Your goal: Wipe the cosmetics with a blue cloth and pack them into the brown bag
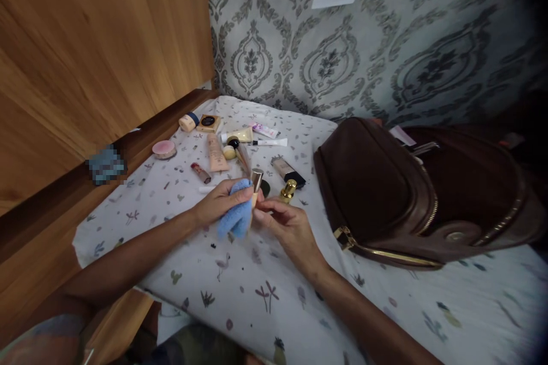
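My left hand (220,201) grips a fluffy blue cloth (238,214), which is pressed against a small beige cosmetic bottle (254,201) with a shiny metallic cap (257,178). The bottle stands roughly upright between my two hands. Fingers of my right hand (291,225) are pinched at the bottle's right side; their tips are partly hidden. Just beyond my right hand is a gold-topped bottle (289,189). A beige bottle with a black cap (287,172) lies farther back. A peach tube (217,153) and a dark red lip tube (200,173) lie past my left hand.
A large brown leather bag (372,194) lies unzipped at the right. Toward the back are a pink round compact (164,149), a blue-lidded jar (189,121) and several tubes. A wooden panel (107,40) rises at the left; a patterned wall (295,51) stands behind.
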Demonstrator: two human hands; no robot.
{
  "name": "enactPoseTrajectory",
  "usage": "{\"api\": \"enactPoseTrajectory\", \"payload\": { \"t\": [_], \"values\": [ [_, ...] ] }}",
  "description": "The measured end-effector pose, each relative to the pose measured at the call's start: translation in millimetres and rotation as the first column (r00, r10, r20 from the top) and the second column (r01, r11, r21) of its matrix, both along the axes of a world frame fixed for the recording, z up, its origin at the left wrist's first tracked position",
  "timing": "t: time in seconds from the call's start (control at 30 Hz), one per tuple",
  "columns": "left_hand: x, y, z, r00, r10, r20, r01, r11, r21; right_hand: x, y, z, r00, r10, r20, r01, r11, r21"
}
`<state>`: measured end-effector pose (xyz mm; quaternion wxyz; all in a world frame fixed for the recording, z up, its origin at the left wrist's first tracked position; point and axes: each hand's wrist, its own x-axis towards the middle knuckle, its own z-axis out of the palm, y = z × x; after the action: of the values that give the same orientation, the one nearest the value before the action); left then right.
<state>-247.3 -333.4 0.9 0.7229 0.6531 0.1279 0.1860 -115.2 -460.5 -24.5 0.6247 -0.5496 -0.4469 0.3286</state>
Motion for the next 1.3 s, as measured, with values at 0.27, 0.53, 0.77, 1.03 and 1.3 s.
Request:
{"api": "enactPoseTrajectory", "payload": {
  "t": [0.27, 0.53, 0.77, 1.03, 1.3],
  "values": [
    [-9, 8, 15.2, 0.966, -0.203, -0.158, 0.238, 0.937, 0.256, 2, -11, 29.6, 1.000, -0.017, -0.015, 0.017, 1.000, 0.024],
    [-9, 22, 17.8, 0.826, -0.350, -0.442, 0.494, 0.827, 0.268, 21, -29, 20.0, 0.982, -0.157, -0.104, 0.167, 0.981, 0.095],
    [-18, 38, 13.7, 0.893, -0.188, -0.410, 0.319, 0.906, 0.278, 42, -46, 19.8, 0.876, -0.272, -0.398, 0.347, 0.929, 0.130],
    [14, -38, -10.6, 0.992, 0.076, -0.096, -0.083, 0.994, -0.071, 2, -40, 10.4, 0.893, -0.088, -0.441, 0.143, 0.985, 0.092],
    [20, -61, -13.4, 0.971, 0.239, -0.002, -0.233, 0.948, -0.217, -12, -41, 1.7, 0.966, -0.047, -0.253, 0.063, 0.996, 0.057]
  ]
}}
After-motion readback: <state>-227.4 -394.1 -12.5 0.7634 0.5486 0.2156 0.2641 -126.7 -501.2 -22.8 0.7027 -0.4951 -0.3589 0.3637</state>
